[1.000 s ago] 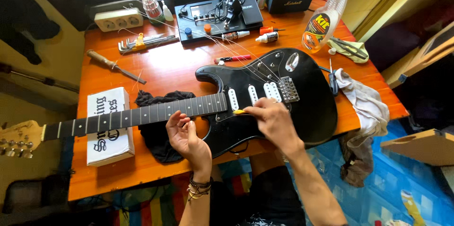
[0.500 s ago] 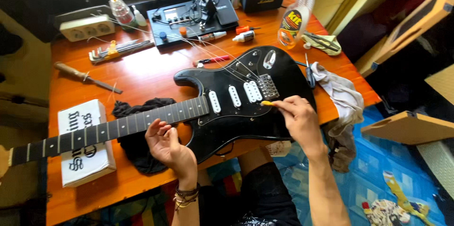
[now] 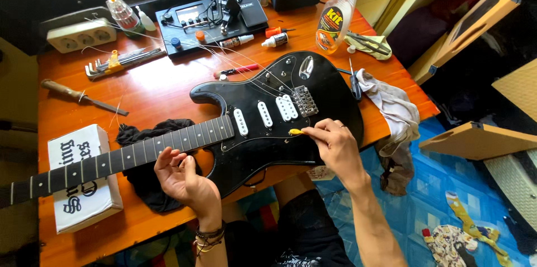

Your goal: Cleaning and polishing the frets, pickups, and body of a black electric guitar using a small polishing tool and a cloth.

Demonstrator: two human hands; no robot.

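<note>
Two hands are at the black electric guitar (image 3: pixel 291 116), which lies flat across the orange table (image 3: pixel 156 85) with its body toward you and its neck (image 3: pixel 117 161) running left over a white box (image 3: pixel 84 180) and a dark cloth (image 3: pixel 145 180).

Your right hand (image 3: pixel 335 147) pinches a small yellow pick-like piece (image 3: pixel 295 131) between thumb and forefinger, its tip against the pickguard just below the bridge (image 3: pixel 305 101). The grip is narrow and closed on that piece. Your left hand (image 3: pixel 184 180) rests just under the neck near the body joint, fingers loosely curled and half open, holding nothing as far as the view shows.

Status, as a judgement: the restringing appears to be at an early stage. No strings sit taut over the fretboard. Loose strings (image 3: pixel 235 57) trail from the bridge area back across the table toward the black effects unit (image 3: pixel 210 15). Whether any string is seated in the bridge cannot be told at this size. Hex keys (image 3: pixel 120 61), a screwdriver (image 3: pixel 81 96), a red-handled tool (image 3: pixel 240 69) and a spray bottle (image 3: pixel 335 12) lie well apart from both hands, untouched.
</note>
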